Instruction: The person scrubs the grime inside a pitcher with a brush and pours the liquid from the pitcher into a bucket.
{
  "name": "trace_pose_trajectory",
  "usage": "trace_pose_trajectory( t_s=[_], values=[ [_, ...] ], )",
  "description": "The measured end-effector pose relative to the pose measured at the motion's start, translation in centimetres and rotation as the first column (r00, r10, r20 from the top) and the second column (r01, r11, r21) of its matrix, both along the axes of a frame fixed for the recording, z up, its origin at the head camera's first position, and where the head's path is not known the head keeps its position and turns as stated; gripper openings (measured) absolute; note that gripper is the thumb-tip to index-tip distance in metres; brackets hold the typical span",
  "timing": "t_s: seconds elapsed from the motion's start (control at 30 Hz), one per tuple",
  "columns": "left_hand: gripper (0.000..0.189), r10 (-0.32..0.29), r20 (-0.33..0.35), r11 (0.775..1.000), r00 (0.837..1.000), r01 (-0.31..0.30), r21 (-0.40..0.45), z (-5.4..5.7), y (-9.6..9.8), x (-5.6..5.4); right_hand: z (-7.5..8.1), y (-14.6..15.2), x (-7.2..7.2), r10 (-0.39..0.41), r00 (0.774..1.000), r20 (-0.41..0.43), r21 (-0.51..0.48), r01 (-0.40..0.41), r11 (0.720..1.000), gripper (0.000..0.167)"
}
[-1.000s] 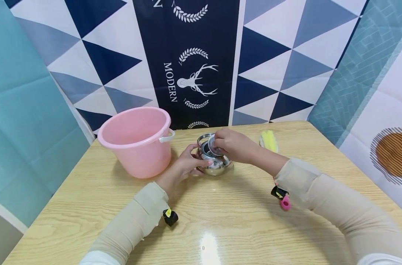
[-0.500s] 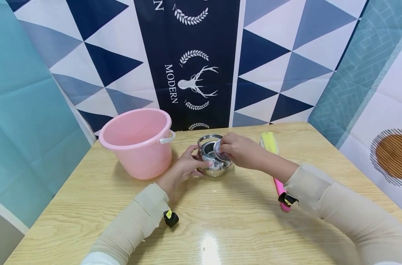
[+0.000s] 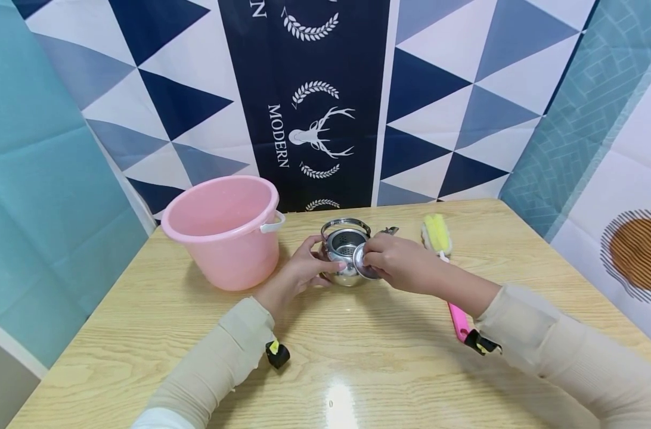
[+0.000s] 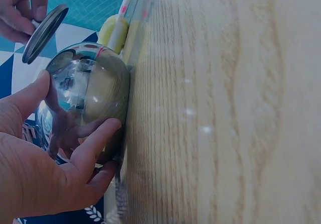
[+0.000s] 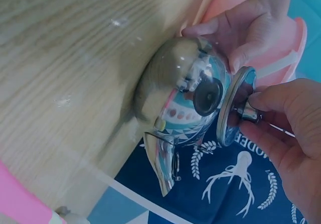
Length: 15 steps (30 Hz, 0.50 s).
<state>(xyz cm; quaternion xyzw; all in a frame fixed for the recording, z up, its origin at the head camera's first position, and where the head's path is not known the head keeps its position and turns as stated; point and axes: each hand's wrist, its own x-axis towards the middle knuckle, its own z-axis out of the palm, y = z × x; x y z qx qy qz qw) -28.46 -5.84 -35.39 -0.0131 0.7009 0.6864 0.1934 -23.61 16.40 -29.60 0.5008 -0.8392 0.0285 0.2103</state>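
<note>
A shiny steel teapot (image 3: 348,279) stands on the wooden table, its hoop handle (image 3: 347,221) raised over the mouth. Inside the uncovered mouth shows a perforated strainer (image 3: 347,250). My left hand (image 3: 303,263) grips the pot's left side, thumb near the top and fingers lower on the round body (image 4: 100,93). With my right hand (image 3: 400,260) I pinch the round lid (image 5: 234,106) by its small knob (image 5: 249,112). The lid is tilted on edge, off the mouth, over the pot's right front. The spout (image 5: 161,164) points away to the right, partly behind my right hand in the head view.
A pink bucket (image 3: 223,259) with a white handle stands left of the teapot. To the right lies a brush with a yellow and white sponge head (image 3: 437,233) and pink handle (image 3: 458,320). A patterned cloth wall (image 3: 325,137) rises behind the table's back edge.
My right hand has drawn the lid from over the mouth to the right and toward me, uncovering the strainer and spout. The left hand and teapot have stayed in place.
</note>
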Motion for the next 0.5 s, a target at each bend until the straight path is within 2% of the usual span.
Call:
trace_pose_trajectory(
  t_s=[0.3,0.5],
  values=[
    [0.082,0.003,-0.001,1.000,1.000,-0.003,0.016,0.02,0.07,0.19,-0.65,0.46,0.80,0.031,0.999,0.038,0.028,-0.032,0.999,0.017],
    [0.081,0.005,-0.011,1.000,1.000,-0.004,0.013,0.06,0.11,0.25,-0.86,0.95,1.11,0.009,0.991,0.132,0.076,-0.019,0.997,0.015]
  ],
)
